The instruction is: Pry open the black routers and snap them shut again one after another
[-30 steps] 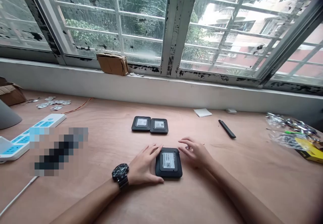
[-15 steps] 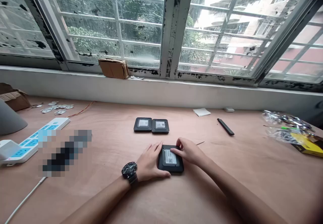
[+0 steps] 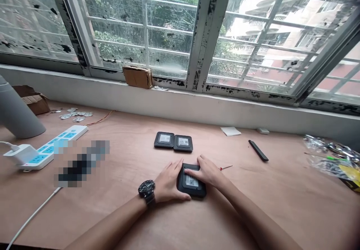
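A black square device with a white label lies face down on the wooden table in front of me. My left hand, with a black watch on its wrist, clasps the device's left side, thumb along the near edge. My right hand lies over its top right part, fingers pressing on the back. Two more black devices of the same kind lie side by side just beyond, untouched.
A white and blue power strip with a plugged charger sits at the left, and a cable trails toward me. A slim black bar, a white pad and a small red-tipped pin lie right of the devices. Plastic bags of parts are far right.
My right hand has moved left from the bare table onto the device's top and stays there. The left hand has kept its hold. The view has shifted slightly.
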Action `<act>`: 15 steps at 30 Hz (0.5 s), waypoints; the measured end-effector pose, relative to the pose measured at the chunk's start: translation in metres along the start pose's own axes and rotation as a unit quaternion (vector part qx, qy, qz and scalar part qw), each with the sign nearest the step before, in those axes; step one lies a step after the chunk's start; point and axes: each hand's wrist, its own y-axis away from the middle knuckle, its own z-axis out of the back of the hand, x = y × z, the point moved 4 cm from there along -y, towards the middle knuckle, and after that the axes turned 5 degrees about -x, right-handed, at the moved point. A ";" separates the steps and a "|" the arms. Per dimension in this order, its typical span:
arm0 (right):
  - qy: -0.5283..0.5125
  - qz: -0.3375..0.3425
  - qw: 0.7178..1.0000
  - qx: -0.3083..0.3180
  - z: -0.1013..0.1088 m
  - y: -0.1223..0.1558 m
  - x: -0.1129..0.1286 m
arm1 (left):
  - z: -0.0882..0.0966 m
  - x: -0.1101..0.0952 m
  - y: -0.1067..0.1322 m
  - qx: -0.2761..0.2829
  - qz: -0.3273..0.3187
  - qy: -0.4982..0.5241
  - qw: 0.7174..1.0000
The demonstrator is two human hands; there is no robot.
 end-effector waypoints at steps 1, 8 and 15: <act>-0.004 -0.001 1.000 0.000 0.000 0.000 0.000 | -0.001 0.001 0.000 0.002 0.002 0.001 1.000; -0.048 -0.003 0.999 -0.021 -0.003 -0.001 -0.005 | -0.002 0.002 0.001 0.001 0.010 0.007 1.000; -0.060 -0.016 0.998 -0.025 -0.001 0.000 -0.003 | -0.001 0.001 0.001 0.007 0.010 0.017 1.000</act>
